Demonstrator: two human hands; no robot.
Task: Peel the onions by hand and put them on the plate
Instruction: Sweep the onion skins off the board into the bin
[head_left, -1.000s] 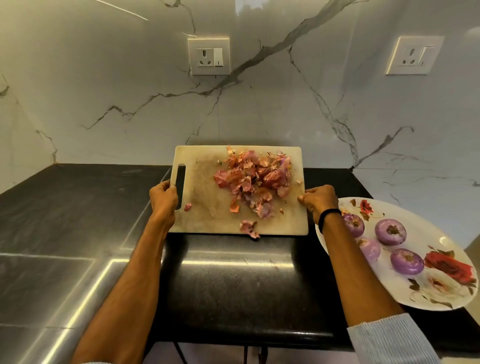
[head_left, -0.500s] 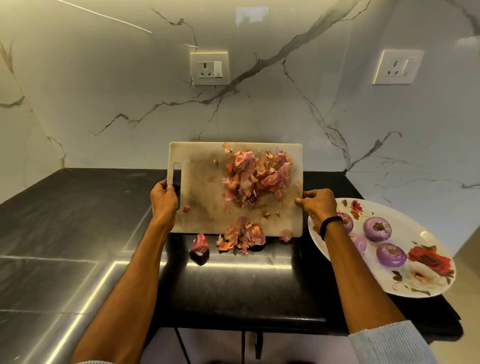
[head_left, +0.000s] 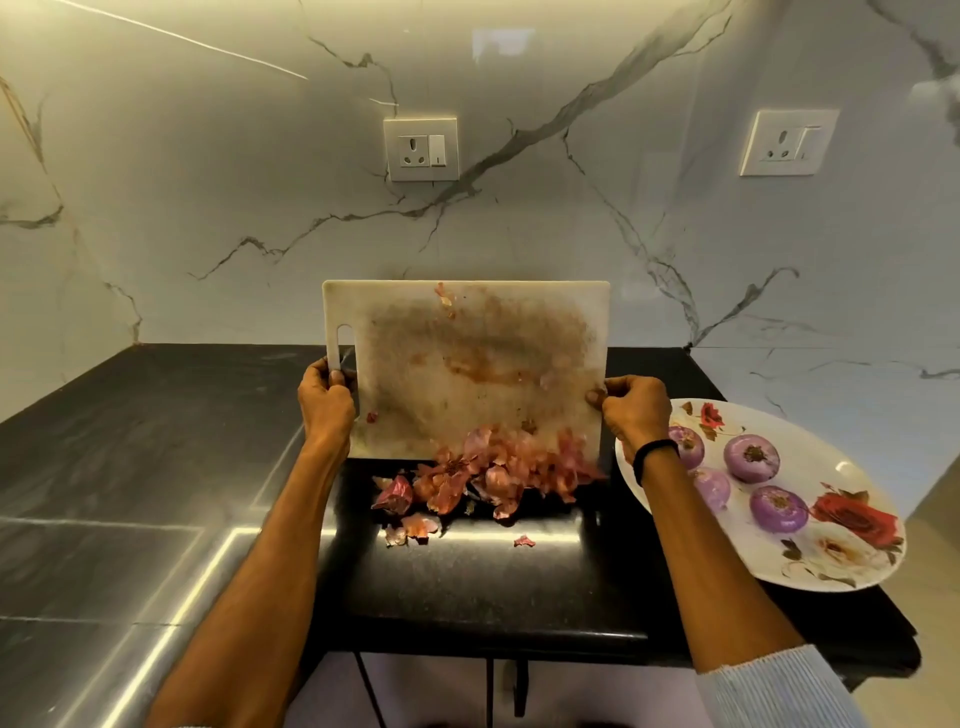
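A stained white cutting board (head_left: 467, 364) stands tilted steeply, its far edge raised and its near edge low over the black counter (head_left: 130, 441). My left hand (head_left: 326, 405) grips its left edge by the handle slot. My right hand (head_left: 631, 410) grips its right edge. A heap of reddish onion skins (head_left: 488, 473) lies on the counter at the board's near edge, with a few scraps closer to me. Several peeled purple onions (head_left: 751, 457) sit on a white flowered plate (head_left: 841, 561) at the right, beside my right wrist.
A marble wall with two sockets (head_left: 421, 149) (head_left: 788, 142) rises behind the counter. The plate overhangs the counter's right edge. The counter's front edge (head_left: 467, 644) runs just below my forearms.
The board has been tipped up much steeper. The pile of onion skins has slid off it onto the counter. Both hands kept their grip on the board's sides.
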